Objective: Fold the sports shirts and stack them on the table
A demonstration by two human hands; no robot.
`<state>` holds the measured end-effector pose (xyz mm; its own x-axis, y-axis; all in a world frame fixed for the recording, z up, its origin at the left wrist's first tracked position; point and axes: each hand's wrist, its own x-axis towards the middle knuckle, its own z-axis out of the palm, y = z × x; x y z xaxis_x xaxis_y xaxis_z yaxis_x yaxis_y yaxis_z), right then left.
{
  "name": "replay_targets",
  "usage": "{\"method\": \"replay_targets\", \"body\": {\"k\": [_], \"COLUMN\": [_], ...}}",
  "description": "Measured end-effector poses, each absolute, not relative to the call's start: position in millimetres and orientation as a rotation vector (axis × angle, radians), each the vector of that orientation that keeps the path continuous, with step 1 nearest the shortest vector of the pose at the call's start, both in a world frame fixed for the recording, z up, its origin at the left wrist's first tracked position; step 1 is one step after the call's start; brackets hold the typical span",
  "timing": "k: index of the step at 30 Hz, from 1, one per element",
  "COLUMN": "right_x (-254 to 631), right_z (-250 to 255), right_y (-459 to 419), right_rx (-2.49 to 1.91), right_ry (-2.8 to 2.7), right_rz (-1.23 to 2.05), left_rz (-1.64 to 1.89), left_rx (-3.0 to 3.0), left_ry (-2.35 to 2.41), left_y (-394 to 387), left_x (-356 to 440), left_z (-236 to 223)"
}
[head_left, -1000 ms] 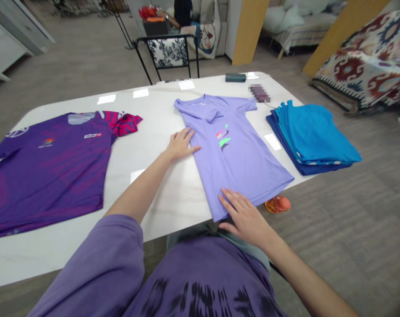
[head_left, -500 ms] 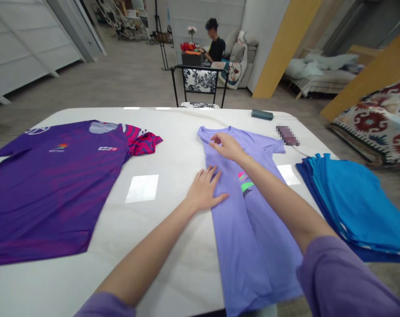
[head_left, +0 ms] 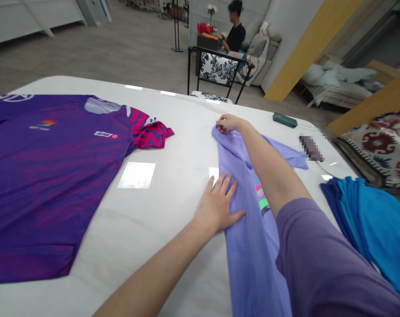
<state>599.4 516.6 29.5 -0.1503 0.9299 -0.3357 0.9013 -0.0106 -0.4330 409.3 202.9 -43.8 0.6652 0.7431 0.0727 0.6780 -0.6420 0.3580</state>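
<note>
A lavender T-shirt [head_left: 249, 246], folded lengthwise, lies on the white table [head_left: 173, 176] in front of me. My left hand [head_left: 220, 204] rests flat on its left edge, fingers spread. My right hand [head_left: 228, 123] reaches across to the shirt's far top corner by the collar, and its curled fingers pinch the fabric there. My right arm in a purple sleeve crosses over the shirt's middle and hides part of it.
A dark purple jersey [head_left: 48, 176] with a pink-striped sleeve is spread out at the left. A stack of blue shirts [head_left: 372, 224] sits at the right edge. A dark case [head_left: 285, 119] lies at the far edge. A chair [head_left: 218, 72] and a seated person [head_left: 235, 33] are beyond.
My right hand went from the shirt's near hem up to its far collar corner and closed on the fabric. My left hand stayed flat on the shirt's left edge. My view shifted forward.
</note>
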Motion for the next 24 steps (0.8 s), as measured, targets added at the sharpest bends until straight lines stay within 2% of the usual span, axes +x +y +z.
{"method": "replay_targets", "body": {"k": [6, 11, 14, 19, 24], "right_x": [586, 604, 627, 660, 651], "right_z": [38, 45, 48, 51, 47], "right_y": [524, 522, 512, 497, 504], "right_rx": [-2.078, -2.033, -1.947, -2.132, -2.038], "right_ry": [-2.619, -2.716, -2.641, -2.402, -2.295], "right_rz": [0.692, 0.853, 0.855, 0.828, 0.905], "left_rz": [0.306, 0.275, 0.239, 0.259, 0.266], "left_rx": [2.576, 2.567, 2.556, 2.533, 2.538], "left_ry": [1.145, 1.138, 1.13, 1.142, 1.146], "left_y": [206, 207, 206, 205, 205], "left_x": [408, 406, 405, 403, 404], "left_z": [-48, -45, -42, -43, -47]}}
